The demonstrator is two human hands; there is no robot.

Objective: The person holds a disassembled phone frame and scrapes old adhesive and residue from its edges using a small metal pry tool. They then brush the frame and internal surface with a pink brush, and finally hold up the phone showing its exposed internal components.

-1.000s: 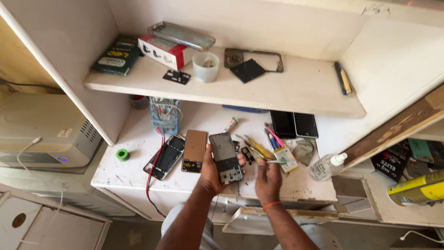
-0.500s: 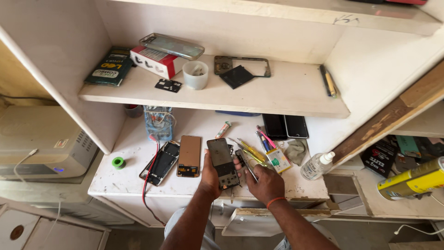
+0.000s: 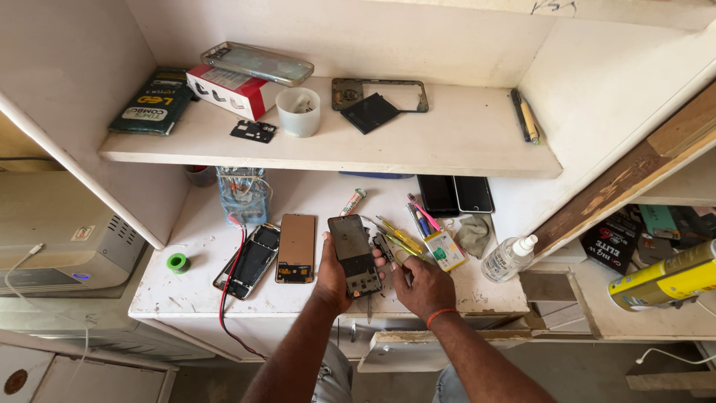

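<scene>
My left hand (image 3: 334,282) holds a dark phone body (image 3: 355,256) upright over the front of the white worktop (image 3: 195,237), its opened side facing me. My right hand (image 3: 422,288) is just right of the phone. Its fingertips touch the phone's edge and pinch a small dark tool (image 3: 384,245). A copper-coloured phone panel (image 3: 296,248) lies flat left of my left hand. Further left is an opened phone (image 3: 250,260) with a red wire running off the worktop edge.
Yellow tweezers, pens and a small battery pack (image 3: 445,250) lie right of my hands, with a clear squeeze bottle (image 3: 509,257) and two dark phones (image 3: 455,194) behind. The shelf (image 3: 462,145) above holds boxes, a white cup (image 3: 298,112) and a phone frame. A green tape roll (image 3: 177,263) sits at left.
Both hands have come lower, toward the worktop's front edge. The right hand has closed in on the phone's right side. The view has tilted down a little.
</scene>
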